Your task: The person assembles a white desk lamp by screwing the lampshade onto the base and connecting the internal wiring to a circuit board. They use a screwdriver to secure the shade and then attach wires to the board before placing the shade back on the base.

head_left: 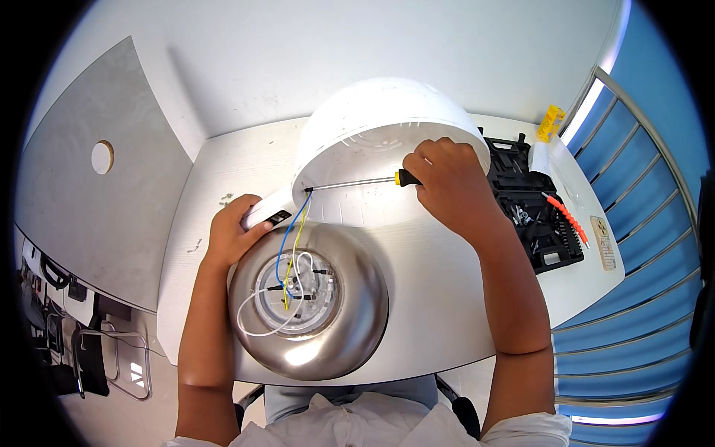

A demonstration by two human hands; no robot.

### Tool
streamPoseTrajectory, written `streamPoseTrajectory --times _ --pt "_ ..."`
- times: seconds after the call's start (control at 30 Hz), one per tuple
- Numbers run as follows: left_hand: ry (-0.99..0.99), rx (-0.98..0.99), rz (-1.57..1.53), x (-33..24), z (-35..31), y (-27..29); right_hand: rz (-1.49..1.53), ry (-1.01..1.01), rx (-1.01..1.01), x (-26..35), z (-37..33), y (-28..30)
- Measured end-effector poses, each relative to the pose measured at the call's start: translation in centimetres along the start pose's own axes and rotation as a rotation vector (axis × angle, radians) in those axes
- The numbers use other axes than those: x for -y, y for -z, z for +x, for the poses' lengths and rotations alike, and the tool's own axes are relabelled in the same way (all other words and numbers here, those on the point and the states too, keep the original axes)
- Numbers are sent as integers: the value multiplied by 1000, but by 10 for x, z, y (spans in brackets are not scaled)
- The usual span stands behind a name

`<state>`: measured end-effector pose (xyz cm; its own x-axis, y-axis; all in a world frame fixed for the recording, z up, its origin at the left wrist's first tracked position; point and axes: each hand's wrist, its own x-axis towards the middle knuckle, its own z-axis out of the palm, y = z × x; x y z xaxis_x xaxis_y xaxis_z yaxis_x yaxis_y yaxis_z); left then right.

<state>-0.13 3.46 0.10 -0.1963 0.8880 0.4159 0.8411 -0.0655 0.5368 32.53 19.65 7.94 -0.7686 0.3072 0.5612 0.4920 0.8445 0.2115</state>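
Observation:
A white dome-shaped plastic housing (pixel 372 108) lies on its side, its open hollow toward me. My left hand (pixel 229 232) is closed around the white handle (pixel 257 214) that sticks out at its left. My right hand (pixel 447 179) grips the black and yellow end of a long screwdriver (pixel 354 183). Its shaft points left into the hollow, with the tip by the handle's root, where blue and yellow-green wires (pixel 283 246) come out. Those wires run down to a round brushed-metal pot (pixel 361 320), whose clear round base part (pixel 320 313) faces up. A white wire loops over it.
An open black tool case (pixel 521 197) with bits lies at the right, with an orange flexible shaft (pixel 566 217) on it. Behind it stands a yellow package (pixel 550 124). Small screws (pixel 226 200) lie left of the housing. A metal railing (pixel 648 194) borders the right side.

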Motion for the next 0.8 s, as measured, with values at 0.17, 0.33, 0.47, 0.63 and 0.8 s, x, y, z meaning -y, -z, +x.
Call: streamPoseTrajectory --times 0.17,0.33,0.47,0.63,0.8 --pt "-14 2 -2 2 0 1 45 -166 247 11 6 9" --pt "2 16 -17 0 0 2 86 -77 124 4 -2 5" --pt "4 14 -14 0 0 2 30 -28 39 2 -1 2" --pt "-11 6 10 3 0 1 -70 -16 -183 11 5 -1" --pt "-5 10 6 5 0 1 -33 -40 -44 16 1 0"
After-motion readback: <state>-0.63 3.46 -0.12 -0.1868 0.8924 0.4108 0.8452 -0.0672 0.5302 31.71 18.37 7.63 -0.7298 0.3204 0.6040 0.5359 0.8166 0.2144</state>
